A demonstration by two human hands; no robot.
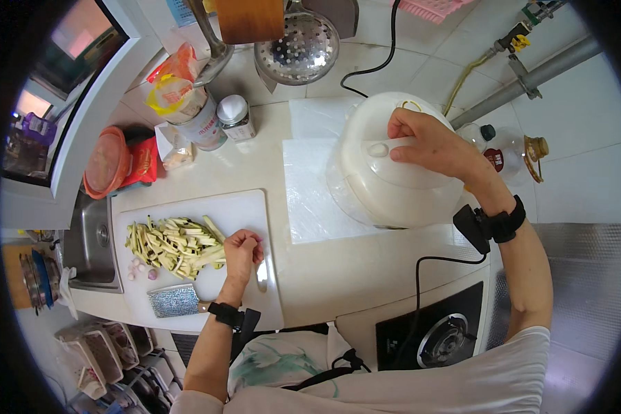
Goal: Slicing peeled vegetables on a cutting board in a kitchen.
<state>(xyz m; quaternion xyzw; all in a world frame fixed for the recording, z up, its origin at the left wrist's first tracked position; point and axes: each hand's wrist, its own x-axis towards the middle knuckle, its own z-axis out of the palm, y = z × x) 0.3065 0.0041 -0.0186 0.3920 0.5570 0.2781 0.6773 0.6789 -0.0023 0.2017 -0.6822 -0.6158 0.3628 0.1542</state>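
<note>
My right hand (428, 145) is closed around the handle (383, 146) on top of a rounded white rice cooker (366, 183). My left hand (243, 254) is over the right part of a white cutting board (252, 207), with its fingers curled and nothing visible in them. Beside it lies a heap of pale strips of cut vegetable (176, 243), some edged with dark skin, perhaps eggplant. A cleaver (174, 301) rests on the board below the heap, its handle toward my left wrist. Several small garlic cloves or shallots (139, 268) sit at the heap's left.
A sink (93, 238) is at the left, a gas stove (448, 338) at the front right. Clear bottles (507, 162) stand right of the cooker. A canister (203, 127) and jar (236, 119) are at the back, under a hanging skimmer (298, 45). Plastic sheeting (314, 193) covers the counter beside the cooker.
</note>
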